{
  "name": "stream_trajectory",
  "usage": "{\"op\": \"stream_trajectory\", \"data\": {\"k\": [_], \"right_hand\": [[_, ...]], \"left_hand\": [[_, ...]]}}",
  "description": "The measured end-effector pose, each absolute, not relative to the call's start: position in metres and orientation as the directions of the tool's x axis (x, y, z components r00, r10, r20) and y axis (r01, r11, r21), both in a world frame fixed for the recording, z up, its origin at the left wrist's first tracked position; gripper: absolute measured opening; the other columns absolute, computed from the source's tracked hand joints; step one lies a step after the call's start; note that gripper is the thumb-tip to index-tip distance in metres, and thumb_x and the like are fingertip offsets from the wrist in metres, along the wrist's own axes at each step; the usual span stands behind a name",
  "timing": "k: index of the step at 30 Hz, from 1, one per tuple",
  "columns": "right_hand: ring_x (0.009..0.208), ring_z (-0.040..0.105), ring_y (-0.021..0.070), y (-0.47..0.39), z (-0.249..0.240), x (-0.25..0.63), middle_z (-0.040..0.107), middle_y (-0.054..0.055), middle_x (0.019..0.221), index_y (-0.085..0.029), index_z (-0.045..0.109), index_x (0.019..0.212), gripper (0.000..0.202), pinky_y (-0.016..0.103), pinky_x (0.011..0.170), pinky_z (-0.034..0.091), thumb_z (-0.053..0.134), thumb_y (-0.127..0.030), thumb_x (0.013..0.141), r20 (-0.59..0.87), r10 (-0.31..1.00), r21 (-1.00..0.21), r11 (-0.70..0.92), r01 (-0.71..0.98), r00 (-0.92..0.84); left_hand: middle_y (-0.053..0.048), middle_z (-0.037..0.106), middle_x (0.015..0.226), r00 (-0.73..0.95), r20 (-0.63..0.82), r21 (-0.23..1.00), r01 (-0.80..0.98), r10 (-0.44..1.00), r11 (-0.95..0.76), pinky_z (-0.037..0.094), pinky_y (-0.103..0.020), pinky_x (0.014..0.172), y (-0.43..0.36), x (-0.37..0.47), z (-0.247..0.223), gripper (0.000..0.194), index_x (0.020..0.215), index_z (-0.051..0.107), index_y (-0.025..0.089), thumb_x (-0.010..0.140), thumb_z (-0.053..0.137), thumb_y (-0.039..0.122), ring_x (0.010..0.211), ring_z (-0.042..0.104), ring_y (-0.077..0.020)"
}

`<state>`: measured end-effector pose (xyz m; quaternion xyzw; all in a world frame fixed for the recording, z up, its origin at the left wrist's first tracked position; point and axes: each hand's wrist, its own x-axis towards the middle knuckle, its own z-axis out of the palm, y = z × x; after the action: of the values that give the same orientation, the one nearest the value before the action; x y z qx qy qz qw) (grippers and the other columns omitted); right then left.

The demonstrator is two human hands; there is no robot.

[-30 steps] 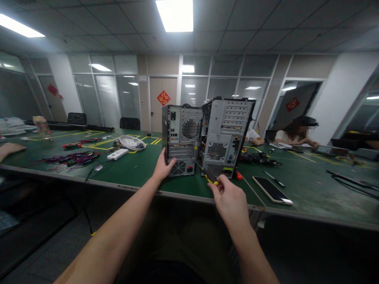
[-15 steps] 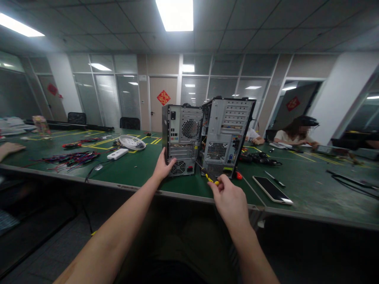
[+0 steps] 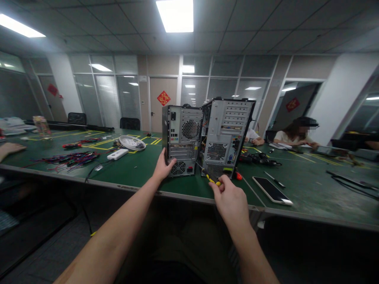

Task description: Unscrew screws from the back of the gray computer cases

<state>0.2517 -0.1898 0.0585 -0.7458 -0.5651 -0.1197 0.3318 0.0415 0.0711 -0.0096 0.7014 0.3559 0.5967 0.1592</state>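
Two computer cases stand upright side by side on the green table (image 3: 118, 172), their back panels facing me. My left hand (image 3: 162, 167) grips the lower left edge of the smaller case (image 3: 182, 148), thumb on its back and fingers round its side. A yellow and black screwdriver (image 3: 211, 176) is held by its handle in my right hand (image 3: 226, 193). Its shaft points up and left, and the tip is near the smaller case's lower right edge; contact cannot be made out. The taller case (image 3: 226, 130) is just behind the screwdriver.
A phone (image 3: 271, 190) and a pen (image 3: 274, 179) lie at right, black cables (image 3: 260, 158) behind them. Left are tangled wires (image 3: 71, 158), a white power strip (image 3: 117, 154) and a white basket (image 3: 132, 142). A person (image 3: 296, 134) sits at far right; another person's hand (image 3: 12, 148) rests at far left.
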Motion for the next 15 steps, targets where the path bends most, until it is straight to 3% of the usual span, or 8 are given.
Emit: {"op": "stream_trajectory", "data": {"k": [4, 12, 15], "right_hand": [[0.066, 0.065, 0.0212, -0.1893, 0.0589, 0.2536, 0.070, 0.000, 0.074, -0.024, 0.062, 0.101, 0.007, 0.029, 0.060, 0.027, 0.065, -0.029, 0.098, 0.558, 0.762, -0.319, -0.168, 0.933, 0.328], [0.074, 0.070, 0.0220, -0.1929, 0.0653, 0.2534, 0.075, 0.006, 0.085, -0.019, 0.061, 0.113, 0.013, 0.029, 0.064, 0.035, 0.056, -0.021, 0.101, 0.471, 0.801, -0.355, -0.213, 0.910, 0.371], [0.072, 0.069, 0.0208, -0.1920, 0.0640, 0.2562, 0.075, 0.007, 0.083, -0.018, 0.062, 0.111, 0.013, 0.029, 0.064, 0.037, 0.054, -0.025, 0.103, 0.466, 0.802, -0.392, -0.192, 0.900, 0.374]], "left_hand": [[-0.019, 0.042, 0.164, 0.032, 0.723, 0.651, 0.304, 0.690, -0.696, 0.028, -0.053, 0.129, 0.0712, 0.0411, -0.0099, 0.092, 0.162, 0.033, 0.018, 0.088, 0.069, 0.060, 0.155, 0.038, -0.0354], [-0.018, 0.044, 0.163, 0.037, 0.736, 0.637, 0.302, 0.676, -0.709, 0.028, -0.054, 0.129, 0.0732, 0.0413, -0.0113, 0.091, 0.162, 0.032, 0.019, 0.089, 0.069, 0.058, 0.153, 0.040, -0.0345], [-0.019, 0.045, 0.163, 0.037, 0.742, 0.630, 0.305, 0.670, -0.715, 0.029, -0.054, 0.129, 0.0731, 0.0413, -0.0109, 0.090, 0.162, 0.033, 0.018, 0.089, 0.069, 0.058, 0.154, 0.040, -0.0346]]}}
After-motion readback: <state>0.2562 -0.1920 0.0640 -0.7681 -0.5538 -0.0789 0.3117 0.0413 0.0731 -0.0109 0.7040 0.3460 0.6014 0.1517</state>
